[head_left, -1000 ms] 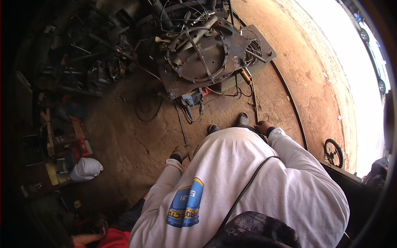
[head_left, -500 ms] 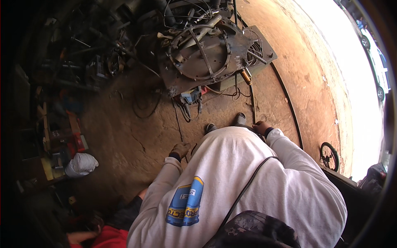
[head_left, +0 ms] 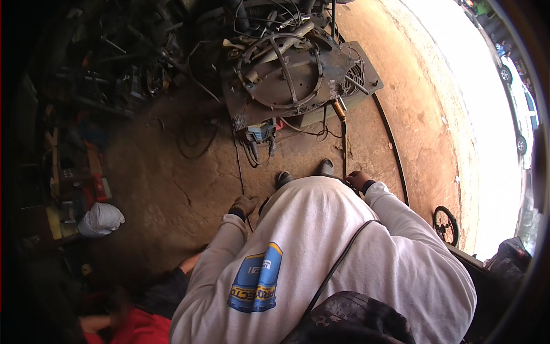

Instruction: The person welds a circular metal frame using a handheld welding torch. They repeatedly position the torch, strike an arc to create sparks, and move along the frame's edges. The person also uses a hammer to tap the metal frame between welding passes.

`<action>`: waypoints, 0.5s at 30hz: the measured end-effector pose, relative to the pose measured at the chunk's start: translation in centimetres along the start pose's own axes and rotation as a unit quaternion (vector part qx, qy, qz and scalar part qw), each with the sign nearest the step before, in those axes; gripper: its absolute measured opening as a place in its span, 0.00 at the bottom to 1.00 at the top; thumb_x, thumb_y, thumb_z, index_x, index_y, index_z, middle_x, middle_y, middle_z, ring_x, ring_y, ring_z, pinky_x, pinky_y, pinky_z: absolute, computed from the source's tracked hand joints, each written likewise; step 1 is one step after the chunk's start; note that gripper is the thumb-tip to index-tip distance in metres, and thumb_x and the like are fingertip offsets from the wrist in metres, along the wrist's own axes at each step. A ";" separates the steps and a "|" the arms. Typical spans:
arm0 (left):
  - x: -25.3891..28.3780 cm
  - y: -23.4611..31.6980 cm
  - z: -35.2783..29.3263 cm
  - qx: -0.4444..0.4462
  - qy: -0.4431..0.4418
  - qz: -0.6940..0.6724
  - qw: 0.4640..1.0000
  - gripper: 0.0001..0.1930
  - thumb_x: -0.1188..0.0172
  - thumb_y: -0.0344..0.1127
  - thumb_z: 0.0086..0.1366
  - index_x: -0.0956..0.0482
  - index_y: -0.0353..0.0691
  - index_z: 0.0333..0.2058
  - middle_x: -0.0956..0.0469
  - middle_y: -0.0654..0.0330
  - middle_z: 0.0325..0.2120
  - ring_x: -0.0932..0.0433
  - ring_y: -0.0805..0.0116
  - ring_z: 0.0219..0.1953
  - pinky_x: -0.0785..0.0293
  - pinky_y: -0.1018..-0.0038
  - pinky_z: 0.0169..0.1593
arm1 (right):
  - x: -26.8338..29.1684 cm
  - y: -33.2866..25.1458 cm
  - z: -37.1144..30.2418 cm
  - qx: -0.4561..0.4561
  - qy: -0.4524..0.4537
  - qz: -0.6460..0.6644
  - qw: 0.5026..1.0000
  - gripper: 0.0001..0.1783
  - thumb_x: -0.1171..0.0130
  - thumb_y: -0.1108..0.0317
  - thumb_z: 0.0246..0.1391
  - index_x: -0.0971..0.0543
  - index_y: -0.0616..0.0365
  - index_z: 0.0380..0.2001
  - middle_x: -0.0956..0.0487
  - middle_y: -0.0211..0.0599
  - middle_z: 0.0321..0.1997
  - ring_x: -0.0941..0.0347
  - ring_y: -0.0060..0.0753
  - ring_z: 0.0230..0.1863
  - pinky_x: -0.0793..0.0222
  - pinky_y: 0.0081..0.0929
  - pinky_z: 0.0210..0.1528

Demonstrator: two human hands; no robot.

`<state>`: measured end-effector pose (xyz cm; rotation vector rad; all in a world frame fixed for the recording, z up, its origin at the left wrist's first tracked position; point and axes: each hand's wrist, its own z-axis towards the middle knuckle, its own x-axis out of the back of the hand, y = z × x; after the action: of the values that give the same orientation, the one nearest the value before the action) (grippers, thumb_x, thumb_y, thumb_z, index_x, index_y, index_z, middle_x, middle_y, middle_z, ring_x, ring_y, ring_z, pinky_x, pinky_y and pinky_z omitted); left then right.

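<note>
My left hand point(head_left: 244, 205) hangs low beside my body over the dirt floor, its fingers curled. A thin dark cable point(head_left: 241, 172) runs along the floor up to it; whether the hand touches it cannot be made out. On the other side my right hand point(head_left: 359, 180) is closed at the edge of my white shirt point(head_left: 321, 229), near the lower end of a long narrow strip point(head_left: 345, 152). Anything inside either hand is hidden. Ahead of my feet stands a metal worktable point(head_left: 235, 100) with a round metal frame point(head_left: 282, 64) on it. A brown-orange handle point(head_left: 340, 110) hangs at its near edge.
A blue boxy machine point(head_left: 260, 133) with plugged-in leads sits below the table. A thick black cable point(head_left: 393, 137) crosses the floor at right, toward a spoked wheel point(head_left: 446, 225). At left lies a white sack point(head_left: 101, 220). A person in red point(head_left: 137, 322) is at lower left.
The view has shifted a little, with the wheel and sack now lower or further left. Both hands stay low at my sides with only slight movement.
</note>
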<state>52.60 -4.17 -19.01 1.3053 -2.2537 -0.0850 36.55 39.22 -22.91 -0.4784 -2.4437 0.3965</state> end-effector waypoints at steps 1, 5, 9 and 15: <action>-0.2 -0.1 0.3 -0.001 0.002 0.004 1.000 0.28 0.45 0.55 0.59 0.23 0.38 0.49 0.23 0.46 0.48 0.26 0.51 0.53 0.33 0.66 0.56 | 0.0 -0.1 -0.1 -0.002 0.002 -0.004 1.000 0.27 0.48 0.47 0.54 0.20 0.62 0.42 0.21 0.51 0.46 0.26 0.51 0.50 0.33 0.37 0.53; -0.8 -1.2 1.4 0.010 -0.003 -0.003 1.000 0.28 0.45 0.55 0.59 0.23 0.38 0.50 0.24 0.46 0.49 0.26 0.52 0.53 0.34 0.66 0.56 | 0.2 -0.5 -0.6 -0.012 -0.002 -0.006 1.000 0.27 0.48 0.47 0.54 0.20 0.61 0.43 0.21 0.51 0.46 0.26 0.52 0.50 0.33 0.38 0.53; -1.3 -2.5 2.8 0.012 -0.016 -0.014 1.000 0.28 0.45 0.55 0.60 0.24 0.38 0.50 0.24 0.47 0.50 0.26 0.52 0.54 0.34 0.66 0.57 | 0.2 -0.8 -0.9 -0.015 0.002 -0.004 1.000 0.27 0.48 0.47 0.54 0.20 0.61 0.43 0.21 0.51 0.46 0.26 0.52 0.50 0.33 0.39 0.53; -1.3 -2.6 2.1 -0.002 -0.018 -0.049 0.999 0.28 0.45 0.55 0.60 0.23 0.38 0.50 0.23 0.47 0.48 0.26 0.54 0.53 0.33 0.68 0.56 | -0.2 -0.5 -0.7 -0.028 0.002 -0.009 1.000 0.27 0.47 0.47 0.53 0.20 0.60 0.44 0.21 0.51 0.46 0.26 0.51 0.50 0.33 0.39 0.53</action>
<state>54.15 -4.90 -22.15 1.4226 -2.2177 -0.1505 37.01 38.87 -22.25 -0.4812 -2.4585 0.3193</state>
